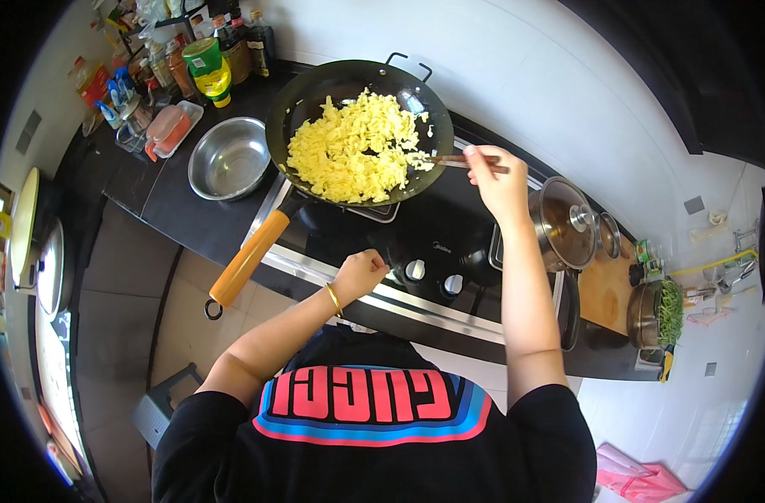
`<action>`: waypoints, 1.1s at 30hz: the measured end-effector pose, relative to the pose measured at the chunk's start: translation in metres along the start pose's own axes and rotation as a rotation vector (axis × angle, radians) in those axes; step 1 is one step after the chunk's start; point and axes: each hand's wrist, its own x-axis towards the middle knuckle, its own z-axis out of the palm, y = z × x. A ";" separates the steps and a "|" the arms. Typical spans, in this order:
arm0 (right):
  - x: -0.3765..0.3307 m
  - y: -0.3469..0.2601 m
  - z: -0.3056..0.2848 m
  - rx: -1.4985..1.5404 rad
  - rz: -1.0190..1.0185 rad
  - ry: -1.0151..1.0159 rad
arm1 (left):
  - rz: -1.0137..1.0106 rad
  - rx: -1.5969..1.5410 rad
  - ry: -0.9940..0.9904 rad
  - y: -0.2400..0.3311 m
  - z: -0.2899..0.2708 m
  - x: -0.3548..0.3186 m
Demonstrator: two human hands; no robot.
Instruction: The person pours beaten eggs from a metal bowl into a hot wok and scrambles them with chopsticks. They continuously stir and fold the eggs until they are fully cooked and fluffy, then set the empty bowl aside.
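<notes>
Scrambled egg (349,149), yellow and broken into small bits, fills the middle of a dark wok (315,88) on the gas stove (315,239). From above the wok's right rim, my right hand (498,180) grips a pair of brown chopsticks (449,160), and their tips reach the egg at that side. My left hand (363,272) is closed loosely in front of the stove, left of the silver knobs (415,270). Its fingers curl inward, and I see nothing in them. The wok's wooden handle (250,258) points toward me on the left, with no hand on it.
A steel bowl (229,159) stands left of the wok, near sauce bottles (236,50) and a red-lidded container (169,128). At right sit a glass-lidded pot (564,220), a wooden board (604,289) and a pot with green vegetables (671,312). A grey stool (160,402) is at lower left.
</notes>
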 end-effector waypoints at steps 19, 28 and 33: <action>-0.047 0.070 0.004 1.309 0.528 0.219 | 0.207 0.467 -0.104 0.019 0.067 0.039; -0.051 0.067 0.004 1.272 0.522 0.218 | 0.192 0.503 -0.184 0.020 0.075 0.047; -0.053 0.066 0.004 1.271 0.526 0.236 | 0.231 0.657 -0.289 0.032 0.071 0.045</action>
